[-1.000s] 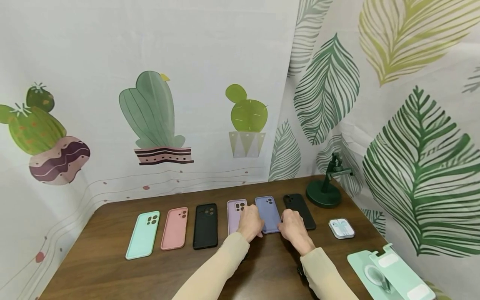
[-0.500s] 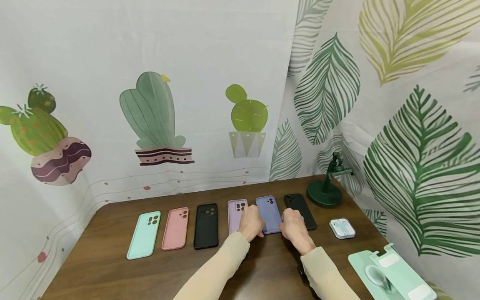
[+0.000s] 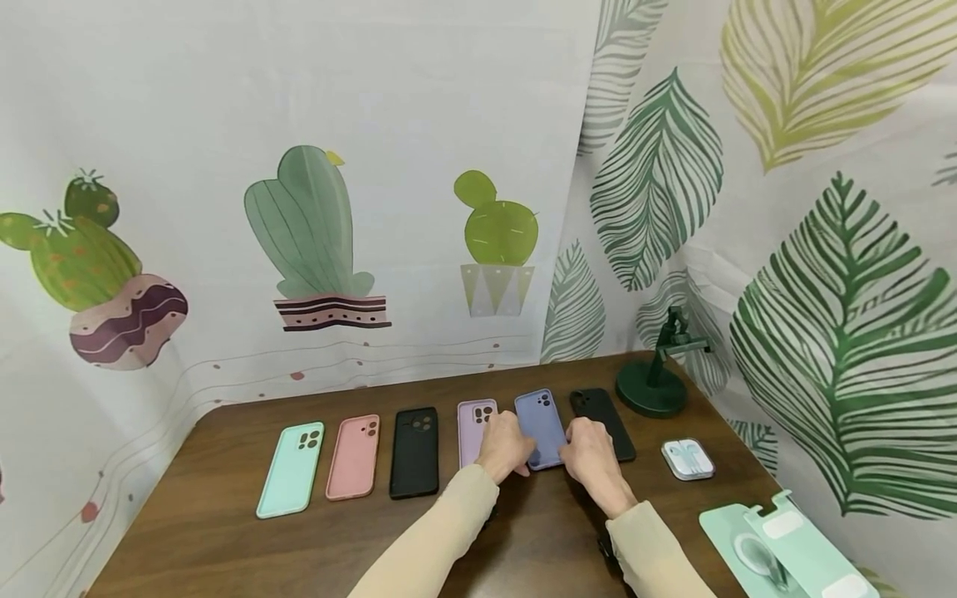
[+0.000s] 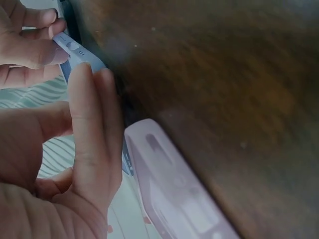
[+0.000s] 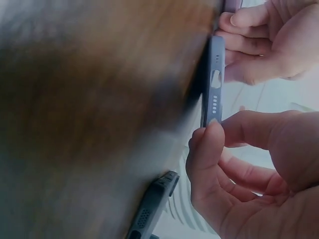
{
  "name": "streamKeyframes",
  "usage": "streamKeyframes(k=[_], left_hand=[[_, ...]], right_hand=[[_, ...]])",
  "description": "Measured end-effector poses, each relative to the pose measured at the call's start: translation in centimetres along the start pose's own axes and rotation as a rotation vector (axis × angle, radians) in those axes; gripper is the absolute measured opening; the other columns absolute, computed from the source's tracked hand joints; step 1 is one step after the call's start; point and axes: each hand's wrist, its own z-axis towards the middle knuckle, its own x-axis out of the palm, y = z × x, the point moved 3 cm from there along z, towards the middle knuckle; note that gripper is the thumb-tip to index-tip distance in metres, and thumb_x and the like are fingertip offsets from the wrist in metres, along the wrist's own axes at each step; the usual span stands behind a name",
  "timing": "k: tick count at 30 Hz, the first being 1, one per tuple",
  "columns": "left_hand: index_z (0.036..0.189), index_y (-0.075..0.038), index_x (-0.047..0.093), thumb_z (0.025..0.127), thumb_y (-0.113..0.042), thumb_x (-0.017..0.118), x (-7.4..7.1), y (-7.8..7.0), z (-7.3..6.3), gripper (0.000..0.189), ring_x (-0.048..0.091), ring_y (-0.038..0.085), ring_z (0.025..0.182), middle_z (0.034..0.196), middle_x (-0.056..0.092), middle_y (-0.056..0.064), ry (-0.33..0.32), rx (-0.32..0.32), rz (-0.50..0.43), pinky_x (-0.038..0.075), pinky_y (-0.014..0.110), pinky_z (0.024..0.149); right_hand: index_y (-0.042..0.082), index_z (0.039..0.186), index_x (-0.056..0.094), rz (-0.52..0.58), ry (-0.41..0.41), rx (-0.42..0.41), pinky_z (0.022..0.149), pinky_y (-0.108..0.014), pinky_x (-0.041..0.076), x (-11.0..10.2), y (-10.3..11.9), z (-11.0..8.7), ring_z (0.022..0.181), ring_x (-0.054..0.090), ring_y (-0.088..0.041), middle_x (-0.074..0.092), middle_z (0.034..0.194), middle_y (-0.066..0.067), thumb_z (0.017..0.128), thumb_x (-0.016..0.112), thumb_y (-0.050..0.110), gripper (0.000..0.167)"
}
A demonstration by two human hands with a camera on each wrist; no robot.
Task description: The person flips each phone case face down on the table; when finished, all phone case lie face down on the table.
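Note:
A periwinkle-blue phone case lies between my hands, its near end raised a little off the wooden table. My left hand pinches its near left corner; in the left wrist view, fingers reach that edge. At the near right corner, my right hand pinches the case between thumb and finger, plainest in the right wrist view. A lilac phone case lies partly behind my left hand. Beyond my right hand is a black phone case, partly covered by that hand.
Farther left lie a second black phone case, a pink one and a mint one. A dark green stand stands at the back right. Boxed earphones and a mint folding stand lie along the right side.
The blue phone case's near end has risen slightly, with both hands at its corners. The head view has shifted a little; the other cases lie as before.

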Motion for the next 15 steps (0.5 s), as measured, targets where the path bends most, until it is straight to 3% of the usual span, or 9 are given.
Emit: streamKeyframes(k=[5, 7, 10, 15], left_hand=[[0.065, -0.003, 0.067, 0.090, -0.007, 0.077, -2.0, -2.4, -2.2, 0.027, 0.065, 0.015, 0.035, 0.044, 0.061, 0.006, 0.007, -0.026, -0.120, 0.055, 0.026, 0.041], [0.062, -0.006, 0.064, 0.090, -0.010, 0.077, -2.0, -2.5, -2.4, 0.031, 0.064, 0.014, 0.034, 0.043, 0.059, 0.004, 0.015, -0.039, -0.155, 0.054, 0.026, 0.039], [0.062, -0.008, 0.064, 0.091, -0.015, 0.078, -1.9, -2.3, -2.3, 0.033, 0.065, 0.015, 0.035, 0.045, 0.061, 0.004, 0.023, -0.056, -0.190, 0.057, 0.028, 0.041], [0.065, -0.009, 0.063, 0.096, -0.033, 0.081, -1.6, -2.4, -2.3, 0.043, 0.067, 0.016, 0.036, 0.048, 0.063, 0.006, 0.036, -0.085, -0.208, 0.059, 0.027, 0.046]], right_hand=[[0.013, 0.074, 0.063, -0.034, -0.029, 0.007, 0.062, -0.039, 0.048, 3.3, -5.2, 3.7, 0.070, 0.057, -0.023, 0.062, 0.077, -0.005, 0.085, 0.079, 0.010, 0.020], [0.016, 0.082, 0.070, -0.049, -0.051, 0.002, 0.069, -0.044, 0.056, 4.7, -7.0, 4.9, 0.077, 0.065, -0.026, 0.071, 0.086, -0.005, 0.084, 0.083, 0.016, 0.013], [0.016, 0.085, 0.074, -0.039, -0.070, 0.019, 0.077, -0.050, 0.058, 4.2, -6.4, 4.6, 0.083, 0.070, -0.028, 0.075, 0.089, -0.005, 0.083, 0.085, 0.020, 0.011], [0.007, 0.088, 0.077, 0.013, -0.079, 0.022, 0.083, -0.056, 0.060, -0.1, -1.4, 1.0, 0.087, 0.073, -0.034, 0.077, 0.090, -0.010, 0.084, 0.084, 0.014, 0.010]])
